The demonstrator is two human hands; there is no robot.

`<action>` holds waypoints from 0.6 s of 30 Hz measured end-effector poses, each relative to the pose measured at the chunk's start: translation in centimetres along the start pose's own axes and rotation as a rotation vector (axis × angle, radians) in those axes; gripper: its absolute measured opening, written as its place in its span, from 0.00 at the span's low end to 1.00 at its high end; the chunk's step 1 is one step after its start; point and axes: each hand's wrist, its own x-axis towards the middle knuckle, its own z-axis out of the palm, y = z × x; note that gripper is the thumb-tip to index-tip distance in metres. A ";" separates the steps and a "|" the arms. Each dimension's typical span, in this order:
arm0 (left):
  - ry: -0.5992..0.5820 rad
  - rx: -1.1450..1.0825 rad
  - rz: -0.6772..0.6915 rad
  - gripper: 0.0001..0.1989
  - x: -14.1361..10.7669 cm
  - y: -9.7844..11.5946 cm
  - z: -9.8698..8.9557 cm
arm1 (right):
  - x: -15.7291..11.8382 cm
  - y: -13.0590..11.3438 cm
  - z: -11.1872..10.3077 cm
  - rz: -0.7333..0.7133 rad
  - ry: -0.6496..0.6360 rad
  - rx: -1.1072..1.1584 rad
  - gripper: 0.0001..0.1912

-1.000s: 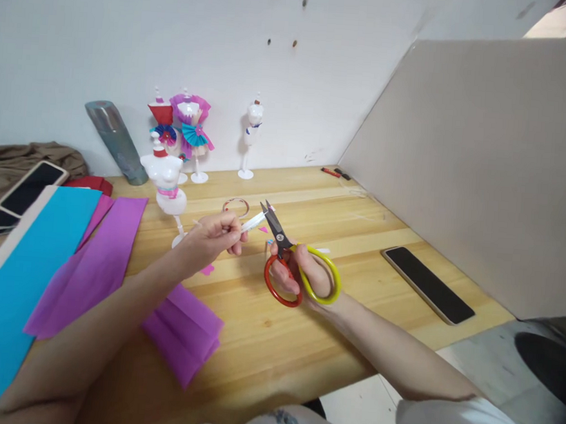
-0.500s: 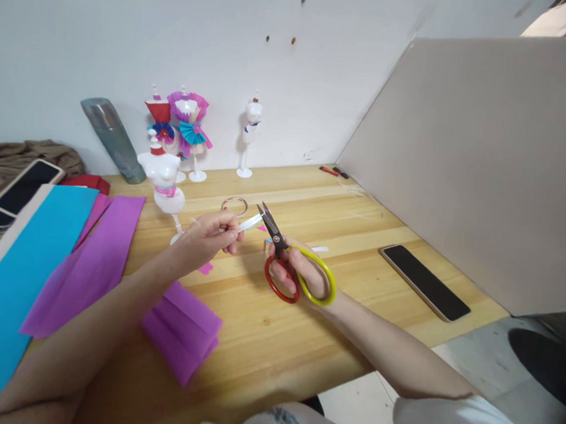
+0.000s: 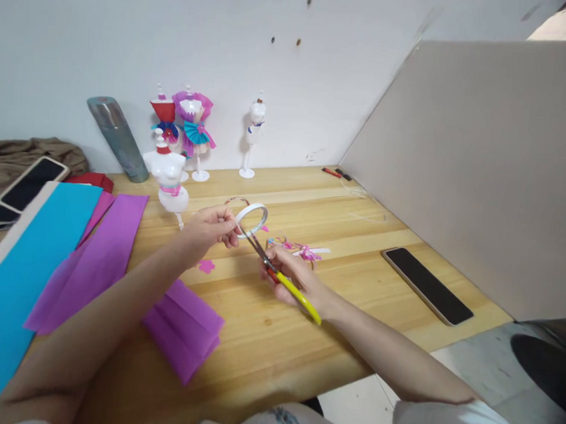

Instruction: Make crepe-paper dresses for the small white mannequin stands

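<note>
White ring (image 3: 264,220) held above the middle of the tabletop (image 3: 273,347). Left hand (image 3: 210,228): thumb and forefinger pinching the ring's near left edge. Right hand (image 3: 293,274): fingers closed around the scissors (image 3: 287,286), whose blade tips point at the ring's lower left edge, close to the left fingers; contact cannot be told.

Change vs. 0.5 s ago: ring then seen edge-on as a narrow strip, now turned to show its opening. Scissors then had both handle loops facing the camera, blades parted at the ring's far end; now rolled nearly edge-on. Pink scraps (image 3: 309,254) beyond the right hand are more exposed.

Surface: wooden, pale. A second ring (image 3: 238,200) lies behind the white one; pink flower cutout (image 3: 206,267) below the left hand. Purple paper (image 3: 184,334) and blue paper (image 3: 43,234) at left; dark-screened phone (image 3: 428,285) at right. Four dress forms (image 3: 167,167) stand toward the back, with a bottle (image 3: 118,139) leaning against the wall.

Room: white wall (image 3: 218,33) behind, grey partition (image 3: 484,174) along the right, light floor (image 3: 361,405) below the edge.
</note>
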 end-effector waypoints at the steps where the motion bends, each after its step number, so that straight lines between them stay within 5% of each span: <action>1: 0.014 -0.018 0.005 0.16 0.1 -0.1 -0.1 | -0.1 0.0 0.0 0.023 -0.024 0.000 0.26; 8: 0.110 0.143 0.164 0.10 -0.1 0.5 -0.4 | -1.3 0.1 -0.4 0.223 0.115 -0.067 0.18; 12: 0.195 0.334 0.278 0.07 -0.4 1.0 -0.3 | -2.3 -1.3 -0.4 0.440 -0.017 -0.540 0.11; 18: 0.095 0.417 0.317 0.08 -0.7 1.3 -0.3 | -3.0 -3.4 1.9 0.432 -0.195 -0.842 0.28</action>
